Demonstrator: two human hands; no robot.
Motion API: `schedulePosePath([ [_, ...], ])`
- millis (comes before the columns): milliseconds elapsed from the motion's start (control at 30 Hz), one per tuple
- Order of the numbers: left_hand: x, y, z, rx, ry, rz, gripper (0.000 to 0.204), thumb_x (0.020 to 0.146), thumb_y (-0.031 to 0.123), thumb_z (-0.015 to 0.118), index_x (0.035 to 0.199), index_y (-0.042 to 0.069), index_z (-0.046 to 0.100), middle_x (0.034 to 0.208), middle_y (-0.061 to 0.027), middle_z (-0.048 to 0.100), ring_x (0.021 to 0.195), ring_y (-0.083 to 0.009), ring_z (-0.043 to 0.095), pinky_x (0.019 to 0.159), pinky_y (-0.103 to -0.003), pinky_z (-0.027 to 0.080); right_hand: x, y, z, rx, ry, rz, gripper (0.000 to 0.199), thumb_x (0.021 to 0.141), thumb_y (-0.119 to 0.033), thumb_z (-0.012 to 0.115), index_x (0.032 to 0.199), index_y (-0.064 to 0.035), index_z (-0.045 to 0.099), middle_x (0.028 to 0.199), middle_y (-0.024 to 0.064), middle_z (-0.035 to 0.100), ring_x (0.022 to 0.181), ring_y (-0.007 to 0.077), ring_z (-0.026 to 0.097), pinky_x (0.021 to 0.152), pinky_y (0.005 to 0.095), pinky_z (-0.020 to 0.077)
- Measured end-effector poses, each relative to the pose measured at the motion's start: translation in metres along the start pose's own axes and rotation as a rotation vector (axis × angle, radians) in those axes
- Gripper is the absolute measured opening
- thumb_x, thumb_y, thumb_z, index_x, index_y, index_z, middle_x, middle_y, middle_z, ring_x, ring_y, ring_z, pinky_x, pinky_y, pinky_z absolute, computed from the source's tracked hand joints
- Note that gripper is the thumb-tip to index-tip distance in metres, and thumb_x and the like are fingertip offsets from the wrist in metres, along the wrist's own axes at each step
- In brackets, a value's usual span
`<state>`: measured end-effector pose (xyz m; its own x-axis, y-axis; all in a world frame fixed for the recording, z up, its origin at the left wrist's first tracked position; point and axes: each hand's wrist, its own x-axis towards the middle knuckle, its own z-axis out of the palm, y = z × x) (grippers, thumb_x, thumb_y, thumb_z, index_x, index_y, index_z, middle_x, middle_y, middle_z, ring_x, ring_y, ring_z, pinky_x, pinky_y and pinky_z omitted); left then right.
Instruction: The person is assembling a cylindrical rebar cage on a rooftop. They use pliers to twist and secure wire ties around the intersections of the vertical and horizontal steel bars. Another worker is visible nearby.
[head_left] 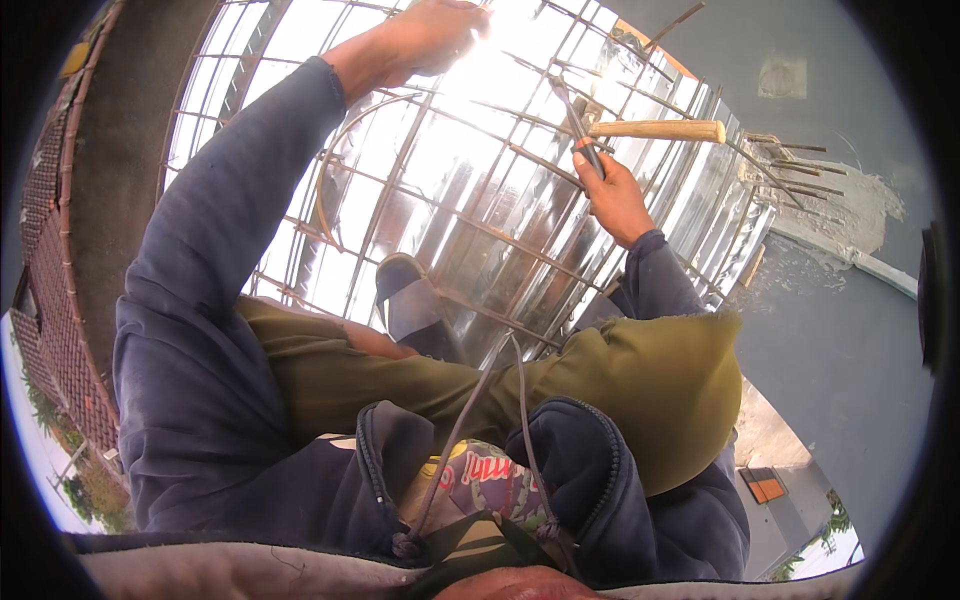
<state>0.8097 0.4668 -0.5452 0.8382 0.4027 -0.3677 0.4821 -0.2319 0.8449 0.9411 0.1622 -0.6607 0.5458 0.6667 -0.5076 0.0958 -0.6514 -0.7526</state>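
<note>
My right hand grips the dark, orange-marked handles of a pair of pincers, whose jaws rest by the steel bars. My left hand reaches to the top of the view with its fingers curled in; glare hides whatever they hold. Just beyond my right hand lies a hammer with a wooden handle, its head partly among the bars. Beneath both hands runs a grid of thin rebar mesh.
Shiny corrugated metal sheeting lies under the mesh. Bent wire loops at its left. Bar ends jut from broken concrete in the grey wall at right. A tiled roof is far left. My shoe stands on the mesh.
</note>
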Motion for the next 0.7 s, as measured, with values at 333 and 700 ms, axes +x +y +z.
schedulePosePath([
  [333, 0.042, -0.034, -0.126, 0.492, -0.043, -0.143, 0.044, 0.112, 0.036, 0.042, 0.134, 0.008, 0.069, 0.126, -0.0177, 0.071, 0.119, -0.0329, 0.066, 0.099, -0.053, 0.053, 0.016, -0.055, -0.008, -1.313, 0.373, -0.559, 0.035, 0.096, -0.034, 0.072, 0.123, -0.0129, 0.069, 0.131, 0.0119, 0.065, 0.134, 0.033, 0.055, 0.119, 0.0595, 0.0342],
  [700, 0.063, -0.145, -0.041, 0.722, -0.164, 0.214, 0.032, 0.095, 0.033, 0.075, 0.104, 0.003, 0.082, 0.098, -0.02, 0.079, 0.095, -0.0358, 0.076, 0.087, -0.046, 0.059, 0.033, -0.056, -0.05, -1.626, 0.244, -0.236, 0.033, 0.099, -0.045, 0.068, 0.111, -0.0151, 0.073, 0.095, 0.0075, 0.073, 0.095, 0.0294, 0.071, 0.099, 0.0568, 0.0458],
])
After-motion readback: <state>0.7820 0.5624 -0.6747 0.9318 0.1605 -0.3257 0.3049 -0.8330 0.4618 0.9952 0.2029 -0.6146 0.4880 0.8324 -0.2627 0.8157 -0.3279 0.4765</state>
